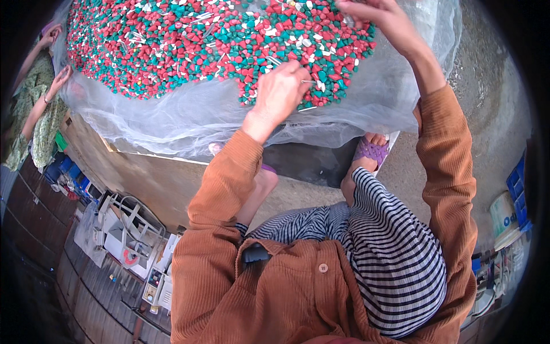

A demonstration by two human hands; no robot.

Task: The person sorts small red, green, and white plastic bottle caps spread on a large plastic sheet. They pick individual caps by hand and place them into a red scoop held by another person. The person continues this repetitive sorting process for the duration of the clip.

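Observation:
A big heap of small red, teal and white pellets (pixel 189 46) lies on a sheet of thin white netting (pixel 189 117) in front of me. My left hand (pixel 281 92) rests at the heap's near edge, fingers curled over a thin pale stick among the pellets. My right hand (pixel 381 20) reaches further out over the heap's right side, fingers bent down onto the pellets; what it holds I cannot tell. Both arms wear rust-brown corduroy sleeves.
Another person in green patterned clothes (pixel 34 109) works at the heap's far left, hands on the netting. My foot in a purple sandal (pixel 371 152) rests below the netting. White machine parts (pixel 123 235) and blue crates (pixel 69 172) stand on the left, a bucket (pixel 504 215) on the right.

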